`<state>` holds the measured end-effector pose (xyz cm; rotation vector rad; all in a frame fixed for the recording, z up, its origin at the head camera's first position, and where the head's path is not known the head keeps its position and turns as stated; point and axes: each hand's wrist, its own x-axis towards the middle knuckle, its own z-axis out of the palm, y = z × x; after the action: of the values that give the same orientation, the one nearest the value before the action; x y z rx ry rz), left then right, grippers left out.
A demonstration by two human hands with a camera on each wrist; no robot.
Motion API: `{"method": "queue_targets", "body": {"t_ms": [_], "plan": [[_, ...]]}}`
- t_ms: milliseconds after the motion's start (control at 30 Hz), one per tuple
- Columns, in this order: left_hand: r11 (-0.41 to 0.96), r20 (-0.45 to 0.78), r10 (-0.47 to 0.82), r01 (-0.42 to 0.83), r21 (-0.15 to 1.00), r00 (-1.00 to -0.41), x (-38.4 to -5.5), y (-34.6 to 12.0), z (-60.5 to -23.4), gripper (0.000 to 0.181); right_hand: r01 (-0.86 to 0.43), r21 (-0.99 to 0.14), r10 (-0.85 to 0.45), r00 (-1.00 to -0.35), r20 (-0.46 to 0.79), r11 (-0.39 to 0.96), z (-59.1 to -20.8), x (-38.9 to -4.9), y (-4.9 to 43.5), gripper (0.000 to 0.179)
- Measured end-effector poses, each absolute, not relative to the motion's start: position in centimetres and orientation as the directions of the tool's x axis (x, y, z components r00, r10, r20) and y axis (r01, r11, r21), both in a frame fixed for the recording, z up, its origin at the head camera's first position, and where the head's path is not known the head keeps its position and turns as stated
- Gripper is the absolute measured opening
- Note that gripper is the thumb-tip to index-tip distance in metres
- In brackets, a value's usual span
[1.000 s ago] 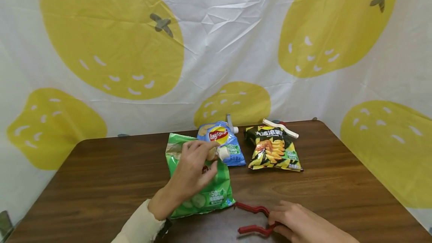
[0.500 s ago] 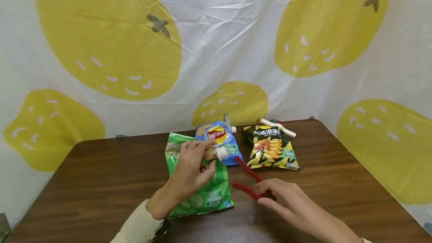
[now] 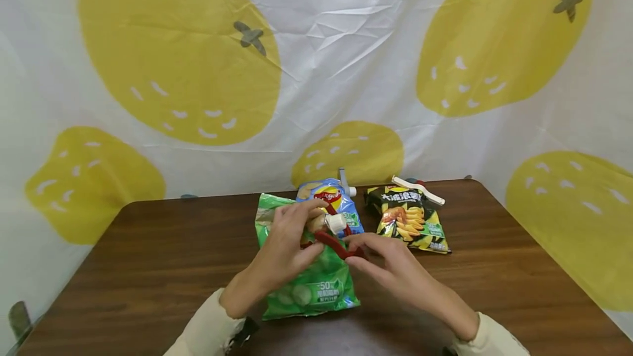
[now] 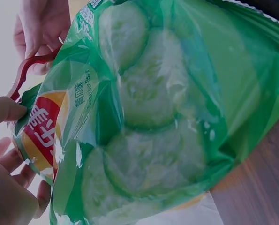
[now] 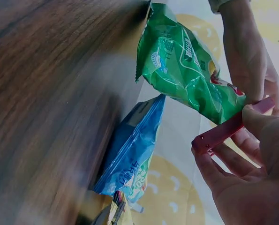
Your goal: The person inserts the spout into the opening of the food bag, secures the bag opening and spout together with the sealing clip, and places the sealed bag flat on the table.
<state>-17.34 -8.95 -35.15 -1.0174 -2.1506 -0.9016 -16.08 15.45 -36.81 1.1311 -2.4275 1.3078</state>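
In the head view my left hand (image 3: pixel 284 243) pinches the gathered top of a green potato chip bag (image 3: pixel 323 290). A white cap-like piece (image 3: pixel 336 223) shows at that top end. My right hand (image 3: pixel 388 262) grips a red bag clip (image 3: pixel 336 245), its two arms spread apart on either side of the bag's top. The right wrist view has the clip (image 5: pixel 223 129) between thumb and fingers, right at the bag's end. Sliced cucumbers are printed on the bag (image 4: pixel 148 89), which fills much of the left wrist view and hides part of the right hand.
A blue Lay's bag (image 3: pixel 353 224) with a grey and white clip (image 3: pixel 346 183) lies behind the green bag. To its right is a black and yellow chip bag (image 3: pixel 407 221) with a white clip (image 3: pixel 420 190). The brown wooden table (image 3: pixel 173 268) ends at a lemon-patterned cloth (image 3: pixel 198 174).
My right hand has lifted the red clip from the table's front up and leftward to the green bag's top. The left hand keeps its hold on the bag.
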Motion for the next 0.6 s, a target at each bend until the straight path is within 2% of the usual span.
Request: {"method": "queue_targets", "body": {"t_ms": [233, 400, 600], "plan": [[0.467, 0.703, 0.451, 0.817, 0.339, -0.55, -17.5, -8.5, -35.0, 0.058, -0.713, -0.607, -0.524, -0.687, 0.504, 0.351, -36.7, -16.5, 15.2, 0.012], [0.471, 0.675, 0.461, 0.803, 0.365, -0.576, -17.3, -8.4, -35.0, 0.057, -0.668, -0.657, -0.509, -0.724, 0.466, 0.348, -36.6, -16.8, 14.6, 0.01], [0.469, 0.666, 0.453, 0.794, 0.387, -0.593, -17.0, -8.5, -35.1, 0.057, -0.592, -0.765, -0.472, -0.766, 0.436, 0.254, -36.6, -17.1, 14.0, 0.021]]}}
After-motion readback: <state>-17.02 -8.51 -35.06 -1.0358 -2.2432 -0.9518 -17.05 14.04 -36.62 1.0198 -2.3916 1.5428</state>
